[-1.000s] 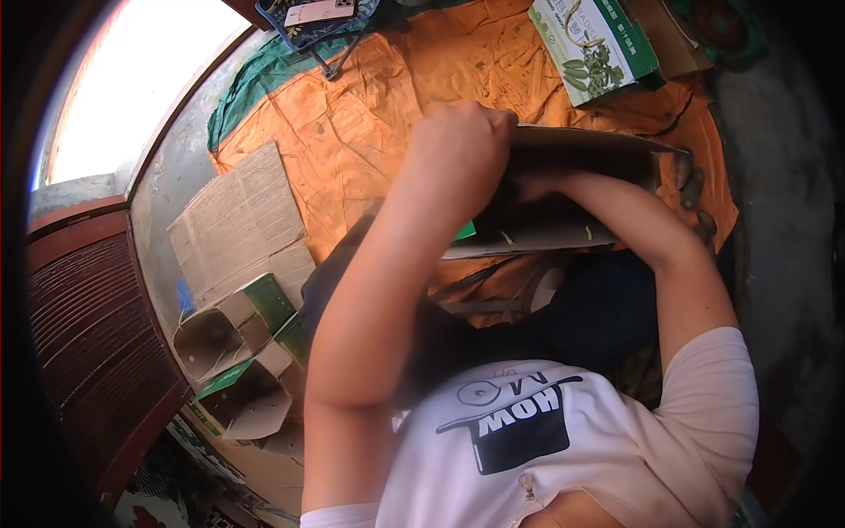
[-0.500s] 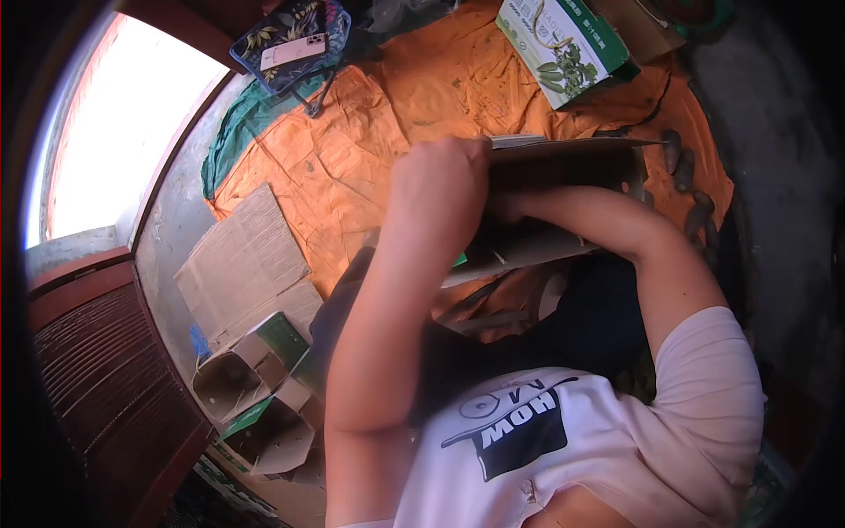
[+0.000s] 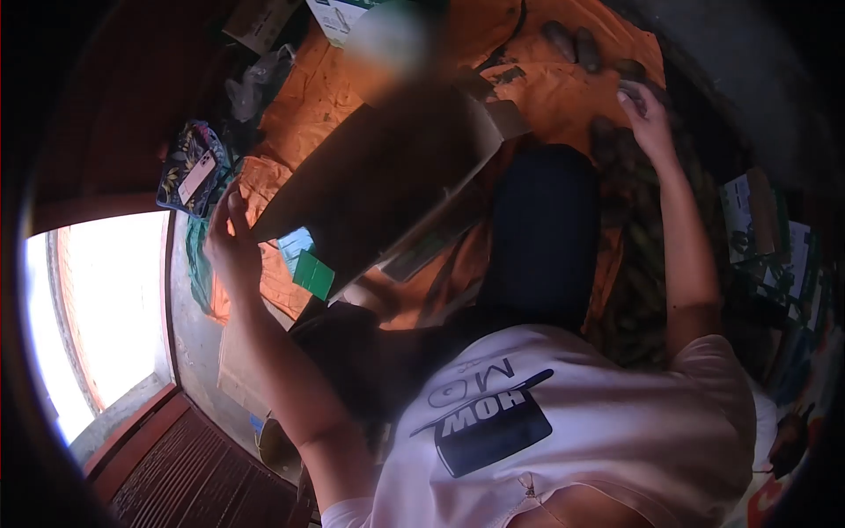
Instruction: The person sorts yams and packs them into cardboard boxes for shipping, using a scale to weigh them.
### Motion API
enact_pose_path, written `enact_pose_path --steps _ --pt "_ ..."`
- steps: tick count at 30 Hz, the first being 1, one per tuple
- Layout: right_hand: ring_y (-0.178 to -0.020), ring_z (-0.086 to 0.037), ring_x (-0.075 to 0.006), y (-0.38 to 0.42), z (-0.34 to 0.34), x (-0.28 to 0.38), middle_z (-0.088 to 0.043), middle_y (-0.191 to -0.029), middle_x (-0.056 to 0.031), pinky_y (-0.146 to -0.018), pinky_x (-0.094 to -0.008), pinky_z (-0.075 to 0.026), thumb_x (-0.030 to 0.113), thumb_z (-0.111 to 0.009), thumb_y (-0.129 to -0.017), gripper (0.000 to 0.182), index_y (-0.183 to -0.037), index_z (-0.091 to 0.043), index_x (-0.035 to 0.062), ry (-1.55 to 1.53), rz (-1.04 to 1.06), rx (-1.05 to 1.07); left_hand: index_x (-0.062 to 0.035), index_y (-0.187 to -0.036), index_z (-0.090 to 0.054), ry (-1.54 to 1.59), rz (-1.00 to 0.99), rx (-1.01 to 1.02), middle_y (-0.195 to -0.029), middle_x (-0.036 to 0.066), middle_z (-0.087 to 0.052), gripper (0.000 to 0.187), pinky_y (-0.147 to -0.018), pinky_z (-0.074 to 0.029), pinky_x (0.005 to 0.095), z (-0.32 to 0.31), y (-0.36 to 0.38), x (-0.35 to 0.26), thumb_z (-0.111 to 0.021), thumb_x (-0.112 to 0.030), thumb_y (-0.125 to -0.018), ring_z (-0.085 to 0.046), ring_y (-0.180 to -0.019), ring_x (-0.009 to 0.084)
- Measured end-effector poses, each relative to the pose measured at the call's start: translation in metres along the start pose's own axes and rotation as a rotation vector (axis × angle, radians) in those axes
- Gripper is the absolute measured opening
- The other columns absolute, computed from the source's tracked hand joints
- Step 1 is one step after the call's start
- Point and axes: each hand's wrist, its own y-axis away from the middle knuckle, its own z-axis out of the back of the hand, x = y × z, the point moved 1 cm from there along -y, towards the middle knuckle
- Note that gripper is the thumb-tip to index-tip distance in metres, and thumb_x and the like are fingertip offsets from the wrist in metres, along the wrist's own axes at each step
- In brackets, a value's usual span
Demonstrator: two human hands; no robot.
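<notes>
A brown cardboard box (image 3: 378, 172) lies tilted across my lap over the orange tarp (image 3: 546, 88), a green flap (image 3: 314, 274) showing at its lower corner. My left hand (image 3: 231, 239) grips the box's left corner. My right hand (image 3: 644, 113) is stretched out to the far right, away from the box. Its fingers rest on one of several dark oblong pieces (image 3: 572, 42) lying on the tarp. The frame does not show whether they have closed on it.
A phone sits on a patterned tray (image 3: 189, 169) left of the box. Green-and-white printed cartons (image 3: 755, 220) are stacked at the right, another (image 3: 345, 14) at the top. A bright opening (image 3: 97, 308) and a dark slatted panel (image 3: 202, 484) are at the left.
My right arm has come out of the box and reached right to the dark pieces. My left hand shifted from the box's top edge to its left corner. The view swung round.
</notes>
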Motion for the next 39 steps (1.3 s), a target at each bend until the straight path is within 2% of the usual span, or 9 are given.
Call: enact_pose_path --steps 7,11,22,23,26,30,34,37,39 --pt "-0.105 -0.059 -0.0324 0.220 -0.019 -0.345 -0.061 -0.111 -0.0186 -0.088 -0.0376 -0.046 0.025 -0.062 -0.085 0.042 -0.119 -0.056 0.0017 0.221 -0.592 0.356 -0.0064 -0.120 -0.061 -0.020 0.028 -0.010 -0.120 0.013 -0.061 0.047 -0.096 -0.042 0.0365 0.020 0.008 0.040 -0.033 -0.038 -0.100 -0.056 -0.112 0.0274" --pt "-0.100 -0.060 -0.0292 0.296 -0.070 -0.328 -0.059 -0.115 -0.0161 -0.086 -0.0375 -0.048 0.035 -0.064 -0.084 0.047 -0.115 -0.057 0.0012 0.441 -0.270 1.054 -0.0057 -0.119 -0.061 -0.238 0.090 0.096 -0.122 0.015 -0.059 0.051 -0.097 -0.040 0.0387 0.037 0.020 0.051 -0.030 -0.041 -0.099 -0.053 -0.117 0.0308" --pt "-0.100 -0.060 -0.0243 0.283 -0.067 -0.323 -0.058 -0.112 -0.0156 -0.076 -0.0385 -0.053 0.012 -0.057 -0.091 0.029 -0.118 -0.054 0.0013 -0.314 -1.013 0.379 0.0031 -0.112 -0.061 -0.286 0.243 0.610 -0.115 0.019 -0.061 0.037 -0.097 -0.041 0.0372 0.061 0.112 0.128 -0.043 -0.025 -0.096 -0.056 -0.111 0.0299" --pt "-0.098 -0.061 -0.0244 0.287 -0.064 -0.334 -0.059 -0.110 -0.0160 -0.074 -0.0391 -0.053 0.012 -0.056 -0.092 0.029 -0.118 -0.055 0.0009 -0.346 -1.014 0.303 -0.0085 -0.122 -0.059 -0.203 0.452 0.635 -0.120 0.008 -0.059 0.039 -0.093 -0.041 0.0414 0.068 0.115 0.177 -0.051 -0.034 -0.094 -0.052 -0.116 0.0240" --pt "-0.094 -0.063 -0.0251 0.299 -0.056 -0.385 -0.060 -0.107 -0.0153 -0.072 -0.0385 -0.052 0.015 -0.057 -0.092 0.030 -0.118 -0.055 0.0012 -0.038 -0.802 0.501 -0.0134 -0.126 -0.056 -0.029 0.671 0.416 -0.126 0.004 -0.056 0.039 -0.098 -0.035 0.0481 0.056 0.110 0.116 -0.053 -0.034 -0.093 -0.046 -0.123 0.0235" --pt "-0.107 -0.056 -0.0341 0.254 0.002 -0.390 -0.057 -0.118 -0.0220 -0.085 -0.0431 -0.046 0.027 -0.056 -0.087 0.045 -0.124 -0.051 0.0028 0.197 -0.867 0.170 -0.0136 -0.128 -0.054 -0.076 0.476 0.311 -0.132 0.006 -0.051 0.037 -0.101 -0.031 0.0535 0.071 0.105 0.188 -0.049 -0.031 -0.095 -0.042 -0.127 0.0242" --pt "-0.108 -0.057 -0.0341 0.217 0.055 -0.443 -0.061 -0.113 -0.0195 -0.088 -0.0399 -0.046 0.029 -0.062 -0.078 0.050 -0.122 -0.054 0.0067 0.567 -0.869 -0.204 0.0009 -0.123 -0.055 -0.089 0.478 0.035 -0.123 0.015 -0.057 0.033 -0.094 -0.042 0.0342 0.069 0.110 0.156 -0.052 -0.009 -0.091 -0.054 -0.112 0.0250" --pt "-0.112 -0.055 -0.0313 0.192 0.091 -0.510 -0.060 -0.117 -0.0183 -0.095 -0.0378 -0.043 0.032 -0.064 -0.075 0.057 -0.124 -0.052 0.0049 0.859 -0.746 0.112 0.0022 -0.123 -0.055 -0.146 0.437 0.007 -0.122 0.015 -0.058 0.034 -0.095 -0.042 0.0333 0.082 0.115 0.176 -0.050 -0.004 -0.090 -0.054 -0.111 0.0253" --pt "-0.117 -0.052 -0.0253 0.183 0.107 -0.521 -0.056 -0.125 -0.0148 -0.099 -0.0337 -0.039 0.026 -0.065 -0.074 0.063 -0.129 -0.047 0.0014 0.434 -0.637 -0.049 0.0035 -0.121 -0.056 -0.239 0.474 -0.058 -0.121 0.017 -0.059 0.034 -0.097 -0.041 0.0337 0.074 0.119 0.124 -0.048 -0.003 -0.089 -0.054 -0.112 0.0260"
